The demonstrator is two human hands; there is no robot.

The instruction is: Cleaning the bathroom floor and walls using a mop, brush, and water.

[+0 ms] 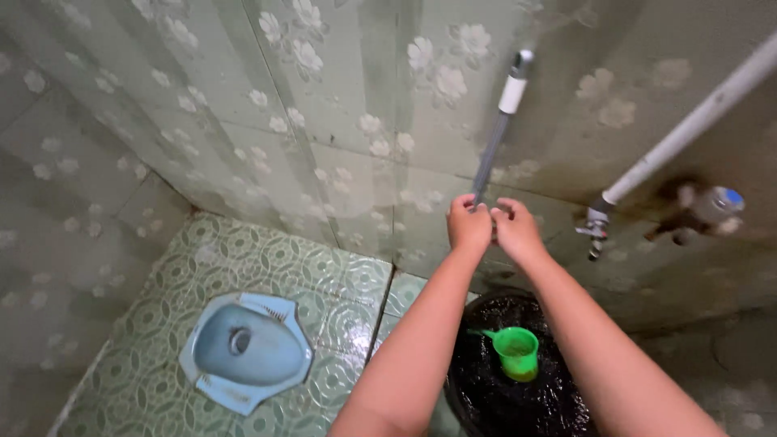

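My left hand (468,224) and my right hand (515,229) are held up side by side in front of the tiled wall. Both are closed around the lower end of a thin grey pole (494,146) with a white sleeve near its top, which leans against the wall. Below my forearms stands a black bucket (477,405) full of water. A green plastic dipper (516,352) floats in it.
A blue squat toilet (245,350) is set in the green patterned floor at lower left. A white pipe (696,121) runs down the wall to a metal tap (596,229) on the right. A small bottle (712,206) sits on the wall beside it.
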